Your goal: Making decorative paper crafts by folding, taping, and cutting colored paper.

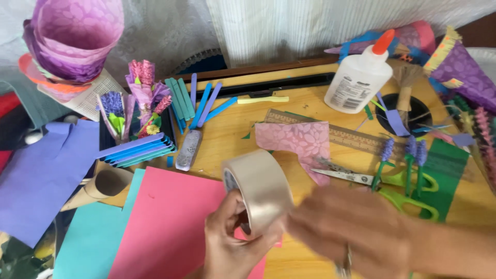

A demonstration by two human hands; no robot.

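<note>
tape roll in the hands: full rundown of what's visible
The tape roll is a wide roll of tan, glossy packing tape, fairly full, with a printed core showing at its left opening. It is held up above the pink paper sheet and wooden table, tilted, opening facing left. The left hand grips it from below, thumb in the core. The right hand, motion-blurred, meets its lower right edge. Any loose tape end cannot be made out.

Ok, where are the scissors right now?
In the head view the green-handled scissors lie on the wooden table, right of centre, just below the ruler and beside the pink patterned paper, behind the blurred right hand.
</note>
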